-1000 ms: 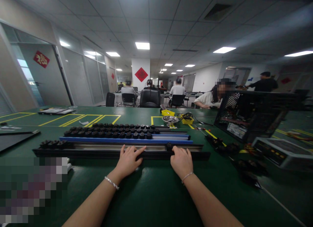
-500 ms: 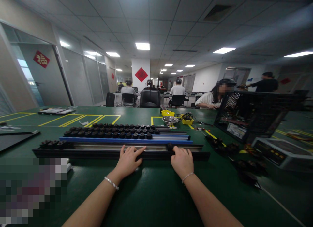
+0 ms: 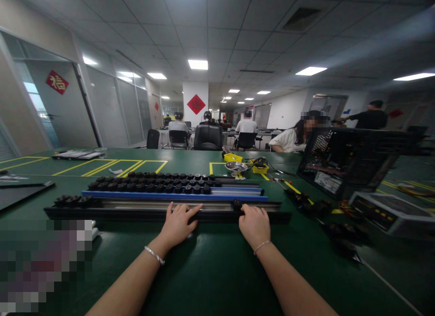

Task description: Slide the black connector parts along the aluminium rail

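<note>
A long black rail (image 3: 136, 213) with a pale metal channel lies across the table in front of me. My left hand (image 3: 180, 221) rests on its middle with the fingers spread, the index finger stretched along the channel. Toward the right end sits a small black round module (image 3: 237, 204) in the channel. My right hand (image 3: 254, 223) is curled at the module's right side, its fingertips against it and the thumb hidden. Several similar black modules (image 3: 71, 201) sit at the rail's left end. Behind it, a blue rail (image 3: 176, 196) lies alongside rows of black modules (image 3: 149, 187).
To the right stand an open black computer case (image 3: 353, 157) and a grey power supply (image 3: 390, 214), with loose black parts (image 3: 345, 236) nearby. A metal bowl (image 3: 236, 167) and yellow trays (image 3: 260, 167) are farther back. A co-worker (image 3: 288, 139) sits across the table.
My right hand has shifted very slightly to the right, still at the module. My left hand stays in place. The co-worker across the table has moved an arm.
</note>
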`<control>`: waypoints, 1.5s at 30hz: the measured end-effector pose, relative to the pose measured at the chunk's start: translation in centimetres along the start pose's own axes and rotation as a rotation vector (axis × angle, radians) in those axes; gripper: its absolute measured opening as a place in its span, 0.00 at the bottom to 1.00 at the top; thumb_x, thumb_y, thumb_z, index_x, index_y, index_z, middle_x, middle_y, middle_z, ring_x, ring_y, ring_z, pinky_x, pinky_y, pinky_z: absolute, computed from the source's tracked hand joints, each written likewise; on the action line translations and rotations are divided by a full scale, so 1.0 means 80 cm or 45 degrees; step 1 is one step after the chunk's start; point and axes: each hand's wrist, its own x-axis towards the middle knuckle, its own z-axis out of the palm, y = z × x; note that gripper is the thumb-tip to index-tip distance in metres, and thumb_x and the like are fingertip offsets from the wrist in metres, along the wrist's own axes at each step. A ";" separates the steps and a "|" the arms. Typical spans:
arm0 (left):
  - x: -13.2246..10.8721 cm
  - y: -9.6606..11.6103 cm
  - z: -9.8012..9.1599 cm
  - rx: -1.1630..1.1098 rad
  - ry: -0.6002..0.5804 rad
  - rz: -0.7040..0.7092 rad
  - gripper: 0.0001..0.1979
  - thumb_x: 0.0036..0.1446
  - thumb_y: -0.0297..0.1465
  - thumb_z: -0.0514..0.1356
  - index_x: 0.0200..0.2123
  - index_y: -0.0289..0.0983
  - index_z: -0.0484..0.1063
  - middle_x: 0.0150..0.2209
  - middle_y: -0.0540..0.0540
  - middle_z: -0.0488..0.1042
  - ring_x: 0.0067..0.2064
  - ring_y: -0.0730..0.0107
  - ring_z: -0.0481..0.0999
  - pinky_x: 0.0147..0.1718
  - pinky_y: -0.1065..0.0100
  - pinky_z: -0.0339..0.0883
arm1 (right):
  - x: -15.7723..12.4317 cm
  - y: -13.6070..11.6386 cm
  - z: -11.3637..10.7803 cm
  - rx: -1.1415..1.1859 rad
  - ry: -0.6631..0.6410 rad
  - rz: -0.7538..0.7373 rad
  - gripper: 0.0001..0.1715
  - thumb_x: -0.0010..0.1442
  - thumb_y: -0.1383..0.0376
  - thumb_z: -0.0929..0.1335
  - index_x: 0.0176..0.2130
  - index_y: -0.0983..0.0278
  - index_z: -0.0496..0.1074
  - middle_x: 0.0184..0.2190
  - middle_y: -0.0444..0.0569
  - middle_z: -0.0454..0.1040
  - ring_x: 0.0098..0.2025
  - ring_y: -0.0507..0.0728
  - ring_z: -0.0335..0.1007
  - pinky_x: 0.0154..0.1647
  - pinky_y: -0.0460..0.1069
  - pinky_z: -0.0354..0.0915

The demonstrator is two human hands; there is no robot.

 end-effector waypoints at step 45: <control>0.001 -0.004 0.003 -0.042 0.002 0.014 0.26 0.53 0.38 0.50 0.57 0.56 0.53 0.37 0.50 0.67 0.45 0.64 0.66 0.56 0.44 0.33 | 0.008 0.019 0.002 -0.017 -0.018 0.020 0.10 0.49 0.71 0.61 0.32 0.63 0.69 0.30 0.47 0.72 0.38 0.54 0.64 0.43 0.47 0.50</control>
